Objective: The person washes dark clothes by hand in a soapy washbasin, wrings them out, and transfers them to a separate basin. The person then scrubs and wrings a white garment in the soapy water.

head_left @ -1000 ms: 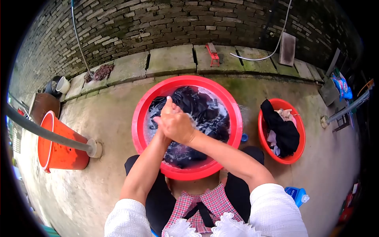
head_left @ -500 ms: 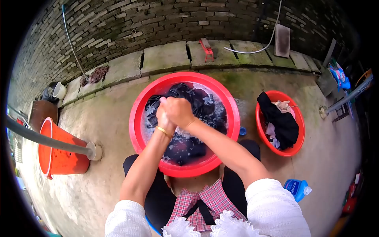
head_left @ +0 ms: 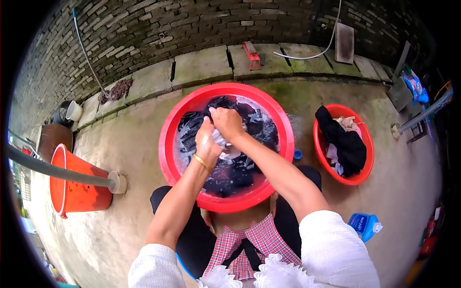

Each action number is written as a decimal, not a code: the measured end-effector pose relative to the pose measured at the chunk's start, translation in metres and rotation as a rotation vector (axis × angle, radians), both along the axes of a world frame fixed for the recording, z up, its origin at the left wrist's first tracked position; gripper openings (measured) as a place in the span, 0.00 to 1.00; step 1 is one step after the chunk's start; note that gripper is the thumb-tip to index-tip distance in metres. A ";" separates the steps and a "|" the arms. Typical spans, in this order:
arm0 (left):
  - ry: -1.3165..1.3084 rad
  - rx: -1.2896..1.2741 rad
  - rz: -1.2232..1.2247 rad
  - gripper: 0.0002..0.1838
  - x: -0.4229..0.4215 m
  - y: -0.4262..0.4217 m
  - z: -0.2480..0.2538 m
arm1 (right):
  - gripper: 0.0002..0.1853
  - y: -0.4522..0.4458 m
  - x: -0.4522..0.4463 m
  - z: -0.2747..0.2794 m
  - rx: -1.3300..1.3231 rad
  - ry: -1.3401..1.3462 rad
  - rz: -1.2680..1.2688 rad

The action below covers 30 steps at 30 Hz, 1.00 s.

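Observation:
A red basin (head_left: 169, 149) holds soapy water with dark wet clothes (head_left: 230, 178) in it. Over its middle, my left hand (head_left: 207, 143) and my right hand (head_left: 228, 124) are closed on a wet, white cloth (head_left: 227, 149). The cloth hangs between them, partly hidden by the palms and forearms. A yellow bangle (head_left: 202, 162) circles my left wrist.
On the right, a smaller red basin (head_left: 368, 168) contains black and pale clothes (head_left: 342, 144). Near it are a blue bottle (head_left: 363, 225) and a blue cap (head_left: 297, 154). An orange bucket (head_left: 79, 192) stands left, behind a grey pole (head_left: 57, 170). A small red stool (head_left: 251, 55) is by the wall.
My hands, clasped together before, have moved slightly apart, and the white cloth now shows between them. The view has shifted a little.

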<state>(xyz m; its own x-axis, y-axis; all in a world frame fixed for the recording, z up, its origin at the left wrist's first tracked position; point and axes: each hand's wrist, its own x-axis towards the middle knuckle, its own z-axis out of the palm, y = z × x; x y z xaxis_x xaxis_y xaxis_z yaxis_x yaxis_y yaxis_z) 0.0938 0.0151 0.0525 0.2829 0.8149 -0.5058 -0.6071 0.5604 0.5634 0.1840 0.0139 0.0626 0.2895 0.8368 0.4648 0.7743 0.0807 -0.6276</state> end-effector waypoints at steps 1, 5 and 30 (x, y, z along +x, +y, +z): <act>0.047 0.030 0.064 0.15 -0.001 0.003 0.001 | 0.18 -0.005 -0.006 0.005 0.030 -0.093 0.092; -0.110 0.251 -0.045 0.23 -0.028 0.025 -0.020 | 0.10 -0.032 -0.063 0.019 0.286 -0.312 0.191; -0.117 0.369 -0.010 0.11 -0.082 0.027 0.071 | 0.13 -0.010 0.073 0.038 -0.609 0.881 0.715</act>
<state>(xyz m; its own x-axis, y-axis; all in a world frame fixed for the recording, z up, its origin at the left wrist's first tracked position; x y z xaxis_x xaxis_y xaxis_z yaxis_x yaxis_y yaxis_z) 0.0113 0.0421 0.1232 0.3302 0.9330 -0.1430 -0.6745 0.3392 0.6558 0.2565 0.0034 0.1008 -0.2966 0.9411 -0.1623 -0.0142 -0.1742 -0.9846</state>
